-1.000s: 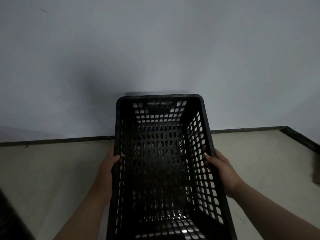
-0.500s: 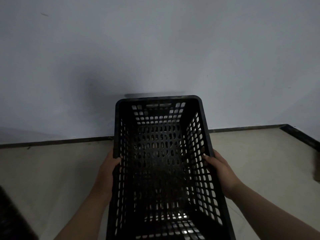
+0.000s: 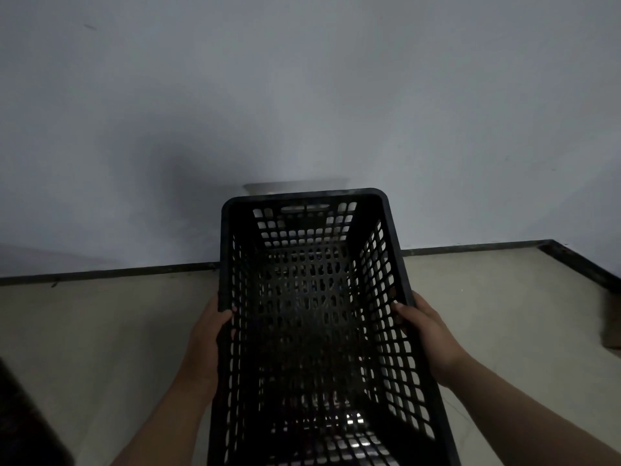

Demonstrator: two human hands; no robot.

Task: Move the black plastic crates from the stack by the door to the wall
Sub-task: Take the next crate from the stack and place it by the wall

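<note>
the left hand grasps the left rim of the black crate, thumb hooked inside. the crate is held above the floor, facing the wall. the right hand grasps its right rim.

We see only part of the black crate: its near end runs off the bottom edge, so we cannot tell how it finishes there. Our left hand shows the back and a thumb on the rim; its fingers lie behind the perforated side wall. Our right hand likewise hides its fingers under the outer wall. A dark shape at the lower left corner is cut off and too dim to identify. A brownish object at the right edge is cropped and unreadable.
</note>
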